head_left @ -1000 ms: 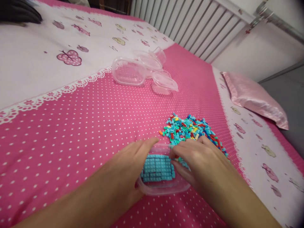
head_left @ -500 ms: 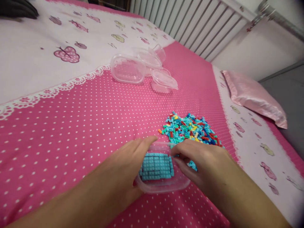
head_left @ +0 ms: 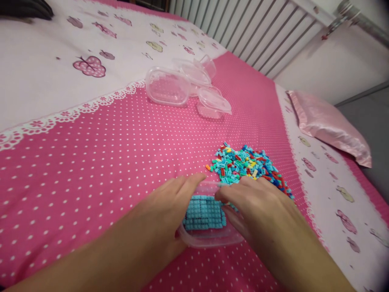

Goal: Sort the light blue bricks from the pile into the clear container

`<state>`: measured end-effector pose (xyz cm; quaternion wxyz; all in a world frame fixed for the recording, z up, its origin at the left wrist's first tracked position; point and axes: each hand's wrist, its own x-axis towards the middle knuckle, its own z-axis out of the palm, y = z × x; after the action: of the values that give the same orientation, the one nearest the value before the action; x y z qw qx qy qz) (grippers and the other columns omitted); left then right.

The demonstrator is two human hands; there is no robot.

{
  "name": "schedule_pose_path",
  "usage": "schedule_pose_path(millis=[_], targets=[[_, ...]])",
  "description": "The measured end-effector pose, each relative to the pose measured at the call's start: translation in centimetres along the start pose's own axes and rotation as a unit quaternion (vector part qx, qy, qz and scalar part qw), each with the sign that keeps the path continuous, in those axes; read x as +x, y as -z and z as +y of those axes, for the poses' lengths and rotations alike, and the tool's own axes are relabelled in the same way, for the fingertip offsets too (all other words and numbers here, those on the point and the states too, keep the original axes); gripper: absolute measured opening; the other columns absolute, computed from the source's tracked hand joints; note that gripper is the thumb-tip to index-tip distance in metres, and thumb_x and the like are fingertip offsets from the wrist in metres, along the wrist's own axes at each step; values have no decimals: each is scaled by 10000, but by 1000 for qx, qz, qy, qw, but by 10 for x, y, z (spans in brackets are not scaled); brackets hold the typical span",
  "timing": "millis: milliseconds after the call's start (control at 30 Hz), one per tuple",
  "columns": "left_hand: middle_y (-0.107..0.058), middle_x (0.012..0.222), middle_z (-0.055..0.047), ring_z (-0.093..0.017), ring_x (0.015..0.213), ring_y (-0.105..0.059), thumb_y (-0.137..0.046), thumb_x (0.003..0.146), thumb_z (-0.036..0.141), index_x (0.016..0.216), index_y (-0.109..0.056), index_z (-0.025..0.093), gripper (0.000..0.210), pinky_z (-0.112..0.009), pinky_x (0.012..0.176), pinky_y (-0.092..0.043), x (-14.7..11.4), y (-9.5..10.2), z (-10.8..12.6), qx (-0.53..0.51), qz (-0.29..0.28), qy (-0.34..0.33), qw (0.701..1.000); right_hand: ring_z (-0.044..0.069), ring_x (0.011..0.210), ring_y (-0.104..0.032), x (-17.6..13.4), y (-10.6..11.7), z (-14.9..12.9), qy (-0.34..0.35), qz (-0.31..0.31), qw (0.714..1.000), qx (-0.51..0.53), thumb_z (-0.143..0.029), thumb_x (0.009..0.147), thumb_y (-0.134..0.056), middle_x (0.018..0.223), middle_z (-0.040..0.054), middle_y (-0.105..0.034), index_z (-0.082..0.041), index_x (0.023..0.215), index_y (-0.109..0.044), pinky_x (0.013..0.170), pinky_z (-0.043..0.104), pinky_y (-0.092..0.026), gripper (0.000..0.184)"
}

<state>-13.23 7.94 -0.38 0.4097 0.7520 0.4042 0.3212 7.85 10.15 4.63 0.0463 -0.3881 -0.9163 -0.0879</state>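
Note:
A clear plastic container (head_left: 209, 239) with a rounded rim sits low in the middle of the view. Inside it lies a flat turquoise panel of joined toy building bricks (head_left: 204, 213), dark lines running between some rows. My left hand (head_left: 173, 207) is wrapped around the container's left side, its fingers over the far rim. Above the panel's right edge, my right hand (head_left: 252, 207) has thumb and forefinger in a pinch; whatever is between them is too small to make out. Just beyond the right hand is a pile of loose bricks (head_left: 243, 164), turquoise, blue, red, green and yellow.
Several clear plastic containers and lids (head_left: 168, 87) lie farther back on the pink dotted bedspread (head_left: 121, 150). A shiny pink pillow (head_left: 331, 125) rests at the right. White railings (head_left: 243, 32) rise behind the bed, and a dark object (head_left: 27, 10) is at the upper left.
The whole view has shifted slightly. My right hand has moved a little left over the panel's right edge, fingers still pinched. My left hand keeps its hold on the container.

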Motion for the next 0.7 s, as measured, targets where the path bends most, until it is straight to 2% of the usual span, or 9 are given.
schedule_pose_path(millis=[133, 267, 333, 433, 567, 700], targets=[[-696, 1128, -14, -192, 990, -638, -612, 876, 123, 1099, -608, 244, 253, -327, 842, -505, 0, -1, -2, -11, -7, -9, 1000, 191, 623, -497, 0, 3, -10, -37, 7, 999, -34, -20, 763, -591, 619, -35, -592, -243, 754, -570, 640, 326, -281, 225], [-684, 1149, -4, -189, 989, -635, -610, 867, 95, 1188, -581, 265, 364, -339, 842, -502, -1, -4, -5, -16, 12, -4, 1000, 188, 567, -412, 4, 2, -18, -72, 22, 995, -71, -16, 741, -550, 564, -33, -524, -237, 706, -547, 669, 336, -258, 224], [-680, 1167, -4, -191, 1024, -633, -592, 871, 89, 1178, -584, 261, 352, -353, 879, -505, -1, -4, -5, -21, 14, -8, 1000, 191, 554, -398, 6, 1, -19, -76, 20, 994, -71, -21, 741, -537, 561, -25, -518, -237, 680, -542, 695, 343, -263, 224], [-671, 1216, -3, -197, 1113, -623, -617, 879, 124, 1157, -586, 263, 312, -360, 966, -498, 0, -5, -5, -35, 13, -26, 999, 205, 561, -426, 7, -2, -18, -67, 17, 995, -78, -7, 748, -526, 580, -10, -535, -235, 678, -564, 704, 354, -263, 241], [-666, 1211, -14, -222, 1120, -623, -653, 822, 82, 1147, -562, 262, 383, -371, 928, -507, -4, -9, -8, -2, 13, -9, 1000, 221, 585, -498, 5, -6, -17, -55, -5, 993, -100, -27, 783, -538, 608, 3, -573, -231, 703, -590, 732, 366, -282, 225], [-641, 1263, -58, -263, 1134, -620, -665, 810, 98, 1306, -486, 260, 552, -418, 927, -522, -8, -12, -11, 28, 10, 9, 1000, 230, 603, -547, 2, -9, -16, -58, -27, 991, -114, -64, 833, -548, 641, 8, -617, -232, 736, -610, 760, 374, -292, 204]])
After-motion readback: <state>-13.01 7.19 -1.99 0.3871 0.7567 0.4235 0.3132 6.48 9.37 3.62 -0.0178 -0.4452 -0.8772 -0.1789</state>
